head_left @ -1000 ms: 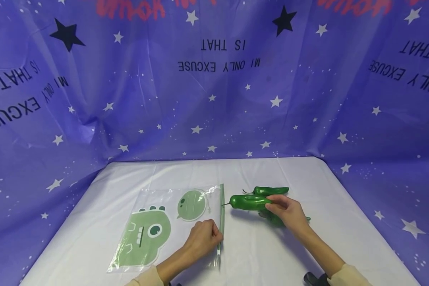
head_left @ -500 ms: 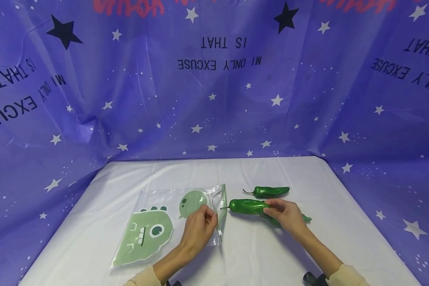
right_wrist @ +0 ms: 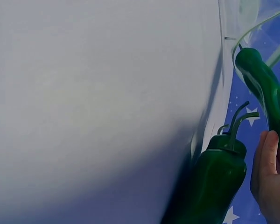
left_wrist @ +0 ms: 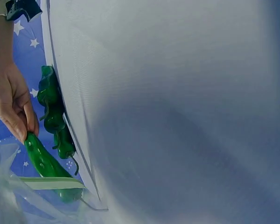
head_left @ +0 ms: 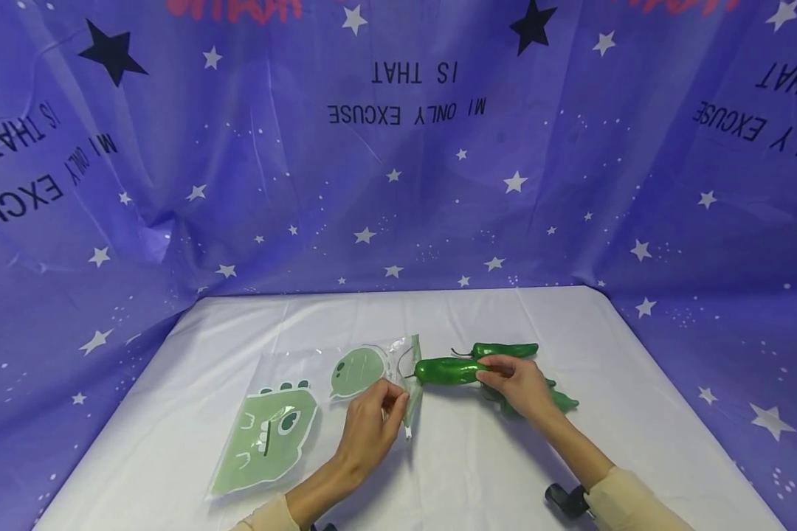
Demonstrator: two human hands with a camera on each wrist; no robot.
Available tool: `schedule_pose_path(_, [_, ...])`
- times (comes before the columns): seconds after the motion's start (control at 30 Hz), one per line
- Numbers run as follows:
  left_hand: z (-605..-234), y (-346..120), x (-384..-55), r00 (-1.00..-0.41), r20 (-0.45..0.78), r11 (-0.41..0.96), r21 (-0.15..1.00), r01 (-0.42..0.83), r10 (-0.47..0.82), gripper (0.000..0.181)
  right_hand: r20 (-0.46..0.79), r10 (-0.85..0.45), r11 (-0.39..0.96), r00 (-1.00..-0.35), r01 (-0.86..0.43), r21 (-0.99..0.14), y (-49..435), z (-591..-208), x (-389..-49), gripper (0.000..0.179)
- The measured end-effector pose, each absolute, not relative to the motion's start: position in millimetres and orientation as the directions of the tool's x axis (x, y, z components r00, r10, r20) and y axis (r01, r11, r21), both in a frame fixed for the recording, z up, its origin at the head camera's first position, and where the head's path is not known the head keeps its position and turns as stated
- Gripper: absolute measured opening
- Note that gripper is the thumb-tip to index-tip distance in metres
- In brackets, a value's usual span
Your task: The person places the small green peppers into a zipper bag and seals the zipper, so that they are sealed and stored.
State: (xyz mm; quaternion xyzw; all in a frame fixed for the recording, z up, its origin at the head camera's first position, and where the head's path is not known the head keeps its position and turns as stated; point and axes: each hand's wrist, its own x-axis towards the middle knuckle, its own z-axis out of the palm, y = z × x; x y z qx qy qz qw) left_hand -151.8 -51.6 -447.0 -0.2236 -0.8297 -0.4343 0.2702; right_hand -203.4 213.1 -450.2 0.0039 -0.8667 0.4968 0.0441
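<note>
My left hand (head_left: 374, 422) pinches the mouth edge of a clear zip bag (head_left: 285, 369) printed with a green dinosaur. The bag's mouth gapes toward the right. My right hand (head_left: 519, 385) holds a shiny green chili pepper (head_left: 448, 371) by its tip, stem end pointing left. In the left wrist view the stem end of the pepper (left_wrist: 42, 158) shows through clear plastic beyond the green zip strip (left_wrist: 51, 183). From the right wrist, the pepper's stem end (right_wrist: 249, 56) sits between the two green strips of the mouth, while the fingers (right_wrist: 269, 154) grip the other end.
Another green pepper (head_left: 508, 350) lies behind my right hand on the white-covered table (head_left: 478, 472). More green peppers (head_left: 563, 400) lie beneath that hand, partly hidden by it. A purple star-patterned curtain (head_left: 398, 184) stands around the back and sides.
My left hand has shifted up along the mouth edge, and the bag's mouth has spread apart. The right hand has carried the pepper left, its stem end now at the mouth.
</note>
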Motion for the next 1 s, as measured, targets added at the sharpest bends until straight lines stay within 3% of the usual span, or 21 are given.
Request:
schedule_pose_path(0.57, [-445,-50,-154,-0.589,0.799,0.363,0.516,0.776,0.121,0.01,0.102,0.08,0.418,-0.992,-0.06,-0.906,189,-450,-225,0.028])
schedule_pose_path(1.0, [-447,-48,-156,-0.578,0.806,0.305,0.522,0.797,0.131,0.017,0.067,0.11,0.291,-0.992,-0.032,-0.956,181,-451,-231,0.032])
